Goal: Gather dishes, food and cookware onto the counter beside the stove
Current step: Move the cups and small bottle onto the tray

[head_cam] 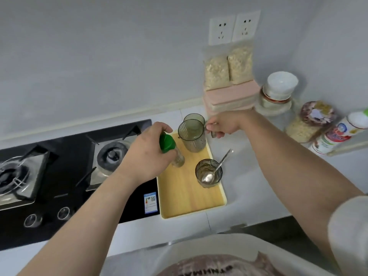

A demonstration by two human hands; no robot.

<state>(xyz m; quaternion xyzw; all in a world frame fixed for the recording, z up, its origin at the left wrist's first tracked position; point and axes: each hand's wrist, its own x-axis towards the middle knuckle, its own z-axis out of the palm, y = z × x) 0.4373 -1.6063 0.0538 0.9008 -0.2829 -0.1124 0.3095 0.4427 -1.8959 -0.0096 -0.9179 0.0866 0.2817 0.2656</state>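
Note:
A yellow wooden tray [187, 194] lies on the white counter just right of the black gas stove [65, 162]. My left hand [147, 154] grips a small green-capped jar [169, 150], tilted, over the tray's left side. My right hand [225, 125] holds the handle of a clear glass mug [192, 136] standing at the tray's far end. A second glass [194, 118] stands right behind it. Near the tray's right edge a used glass [209, 173] holds a metal spoon [217, 168].
Against the wall stand a pink rack [231, 98] with two bags of oats [229, 66], a white-lidded jar [278, 90], a jar of grain [310, 120] and bottles [338, 132]. Two wall sockets [233, 28] sit above. A white dish [199, 253] is close below me.

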